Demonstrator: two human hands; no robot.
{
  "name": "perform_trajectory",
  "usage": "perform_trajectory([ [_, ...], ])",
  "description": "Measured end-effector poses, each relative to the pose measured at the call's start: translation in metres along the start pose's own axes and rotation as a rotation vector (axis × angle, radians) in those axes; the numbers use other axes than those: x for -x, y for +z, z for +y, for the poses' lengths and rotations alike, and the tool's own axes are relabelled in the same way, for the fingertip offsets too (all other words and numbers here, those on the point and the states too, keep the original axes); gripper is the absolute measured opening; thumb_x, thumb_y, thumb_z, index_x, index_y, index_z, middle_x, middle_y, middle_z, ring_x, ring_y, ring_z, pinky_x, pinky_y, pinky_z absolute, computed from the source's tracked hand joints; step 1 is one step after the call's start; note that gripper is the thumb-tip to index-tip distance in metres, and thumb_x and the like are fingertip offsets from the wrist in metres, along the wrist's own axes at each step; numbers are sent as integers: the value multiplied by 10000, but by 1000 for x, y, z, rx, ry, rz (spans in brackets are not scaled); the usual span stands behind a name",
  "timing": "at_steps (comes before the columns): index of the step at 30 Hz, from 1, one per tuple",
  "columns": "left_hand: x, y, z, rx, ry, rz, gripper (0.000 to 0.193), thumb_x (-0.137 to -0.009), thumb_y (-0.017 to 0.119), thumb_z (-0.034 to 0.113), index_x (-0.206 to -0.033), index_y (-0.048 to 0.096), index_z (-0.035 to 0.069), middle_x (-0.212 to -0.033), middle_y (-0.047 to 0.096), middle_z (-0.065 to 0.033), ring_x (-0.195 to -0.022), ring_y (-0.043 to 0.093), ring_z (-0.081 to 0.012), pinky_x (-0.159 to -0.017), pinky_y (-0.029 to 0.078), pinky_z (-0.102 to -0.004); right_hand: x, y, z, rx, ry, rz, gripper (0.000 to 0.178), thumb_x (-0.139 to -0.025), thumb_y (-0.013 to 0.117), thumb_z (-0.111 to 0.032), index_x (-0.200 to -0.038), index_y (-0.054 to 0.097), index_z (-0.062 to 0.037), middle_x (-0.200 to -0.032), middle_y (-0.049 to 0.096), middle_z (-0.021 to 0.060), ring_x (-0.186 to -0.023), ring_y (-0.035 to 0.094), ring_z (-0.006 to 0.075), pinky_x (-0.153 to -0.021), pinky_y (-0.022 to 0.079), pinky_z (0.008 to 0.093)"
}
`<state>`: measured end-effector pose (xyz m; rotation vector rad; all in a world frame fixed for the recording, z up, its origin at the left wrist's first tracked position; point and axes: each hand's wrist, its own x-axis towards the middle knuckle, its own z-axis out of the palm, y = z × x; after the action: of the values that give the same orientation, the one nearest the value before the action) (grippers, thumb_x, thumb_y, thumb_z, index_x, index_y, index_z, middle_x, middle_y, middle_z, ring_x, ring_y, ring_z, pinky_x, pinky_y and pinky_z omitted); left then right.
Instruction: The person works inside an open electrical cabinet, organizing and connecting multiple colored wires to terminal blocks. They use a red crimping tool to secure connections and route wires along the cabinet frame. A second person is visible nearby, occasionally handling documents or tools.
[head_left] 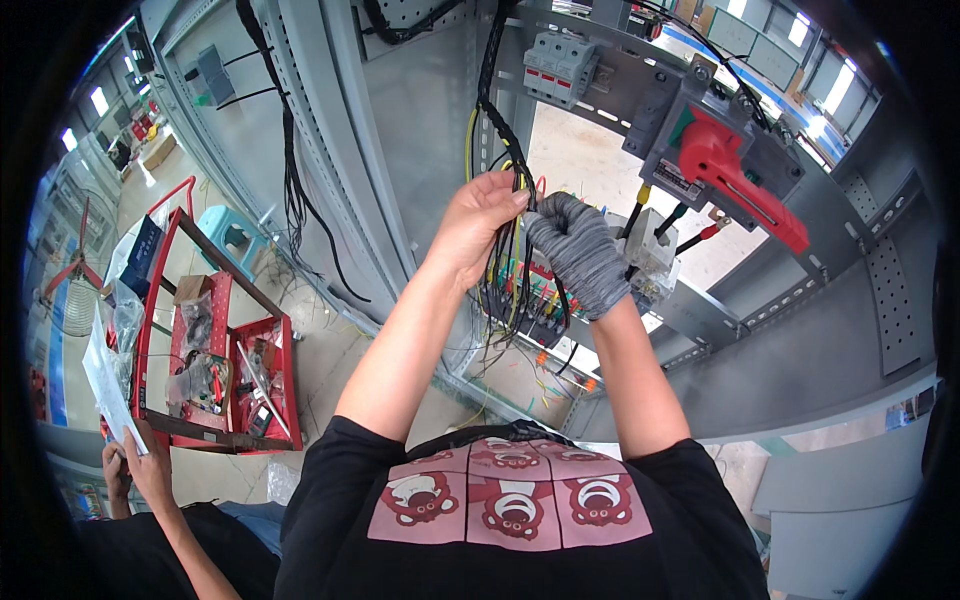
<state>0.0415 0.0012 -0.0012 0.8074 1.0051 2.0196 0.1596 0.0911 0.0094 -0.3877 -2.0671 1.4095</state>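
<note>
A bundle of black wires with a few yellow-green ones (503, 125) hangs down inside a grey metal cabinet frame. My bare left hand (478, 225) is closed on it, thumb and fingers pinching the wires. Beside it, my right hand (578, 255), in a grey knitted glove, has its fingers curled around the same strands. Below both hands the loose wire ends fan out over a row of coloured terminals (540, 315), which the hands and wires partly hide.
Right of my hands sits a switch with a large red handle (735, 180); a white breaker block (556, 72) is mounted above. Another wire bundle (290, 170) hangs on the left panel. Further left stand a red tool cart (292, 390), a light-blue stool (225, 235) and a person holding papers (108, 385).
</note>
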Motion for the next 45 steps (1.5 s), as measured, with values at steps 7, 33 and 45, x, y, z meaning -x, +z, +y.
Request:
perform_trajectory([
  [7,6,16,12,-278,18,135,334,-834,654,64,-1125,521,-33,-904,651,-59,-800,610,-111,-764,476,-234,-1,-3,8,168,-7,42,155,-815,595,-119,-892,616,15,-702,642,126,-609,591,179,-616,484,307],
  [33,-1,-3,8,73,-26,-246,447,-860,586,47,-1270,415,-5,-1004,606,-70,-977,559,-140,-892,411,-270,-3,-18,-6,-181,92,-247,229,-857,649,-192,-984,651,-2,-774,577,-42,-698,489,47,-649,438,222],
  [45,9,4,15,-240,-1,-24,428,-847,635,69,-1217,438,-17,-983,662,-87,-928,611,-134,-867,443,-259,-1,-9,4,23,77,-36,178,-778,686,-158,-867,644,-9,-678,572,1,-621,477,61,-581,441,254],
])
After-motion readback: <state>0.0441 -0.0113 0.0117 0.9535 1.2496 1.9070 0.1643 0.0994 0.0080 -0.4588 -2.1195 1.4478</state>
